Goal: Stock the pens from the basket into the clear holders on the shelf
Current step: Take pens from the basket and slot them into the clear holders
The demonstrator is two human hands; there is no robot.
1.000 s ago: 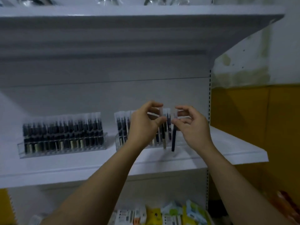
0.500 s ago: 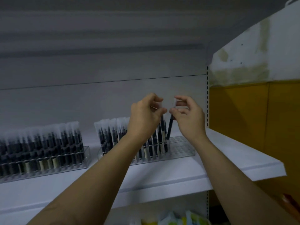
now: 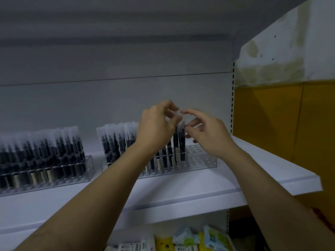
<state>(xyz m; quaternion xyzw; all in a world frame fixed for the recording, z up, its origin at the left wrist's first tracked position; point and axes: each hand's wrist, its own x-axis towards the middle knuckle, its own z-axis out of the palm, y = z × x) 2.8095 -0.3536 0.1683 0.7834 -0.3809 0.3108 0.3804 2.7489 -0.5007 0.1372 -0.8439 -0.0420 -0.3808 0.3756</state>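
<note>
Smooth white shelf, clear gridded holder — slim dark pens, plastic-sleeved

White shelf, two clear pen holders

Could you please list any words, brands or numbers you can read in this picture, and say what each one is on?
None can be read.
Pens in the clear holders: pale label bands, too blurred to read.
Packets below the shelf: print too small and blurred.
</note>
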